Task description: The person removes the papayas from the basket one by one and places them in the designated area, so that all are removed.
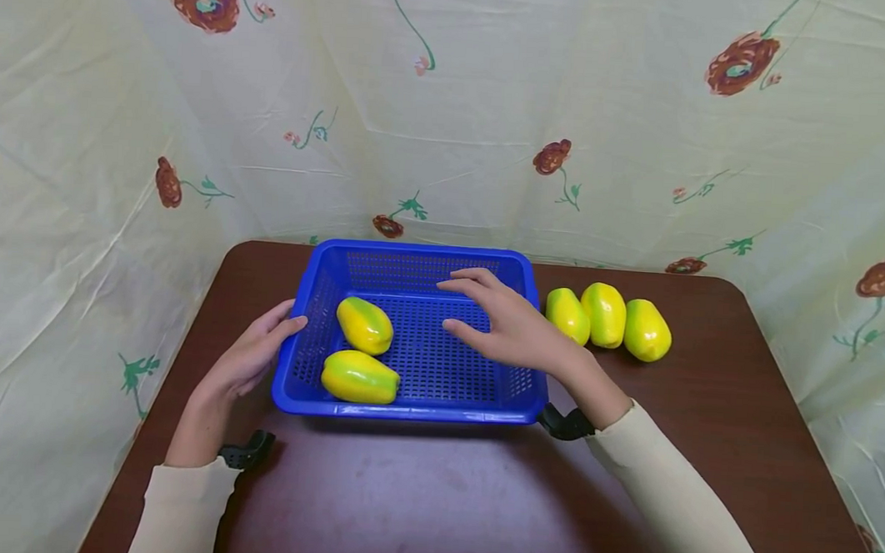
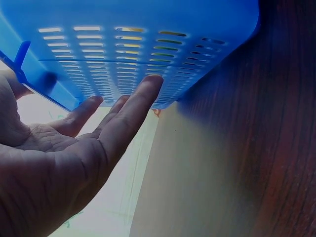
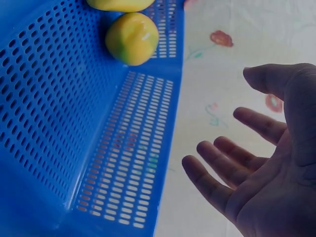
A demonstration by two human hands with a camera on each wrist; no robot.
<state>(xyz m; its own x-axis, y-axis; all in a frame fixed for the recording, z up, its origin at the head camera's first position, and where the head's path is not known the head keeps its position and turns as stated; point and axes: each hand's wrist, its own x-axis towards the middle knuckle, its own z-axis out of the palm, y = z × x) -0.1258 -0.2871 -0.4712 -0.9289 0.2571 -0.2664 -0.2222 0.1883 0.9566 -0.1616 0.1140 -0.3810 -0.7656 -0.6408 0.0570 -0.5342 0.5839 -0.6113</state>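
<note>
Plainly, the blue basket (image 1: pixel 413 413) sits on the brown table (image 1: pixel 735 425), and two yellow-green fruits lie inside it, toward its left end: a rear fruit (image 1: pixel 365 326) and, just beside it, a front fruit (image 1: pixel 360 377) nearer the basket's near wall. The left hand (image 1: pixel 254 346) holds the basket's left side, thumb over the rim and fingers, spread a little, against the outer wall (the left wrist view shows fingertips by the slots). Over the right half of the basket hovers the right hand (image 1: pixel 511 322), its fingers apart from the thumb and holding nothing. Right of the basket, three more fruits (image 1: pixel 603 315) stand close together on the table. Behind the basket hangs a pale flowered cloth (image 1: pixel 457 144).
</note>
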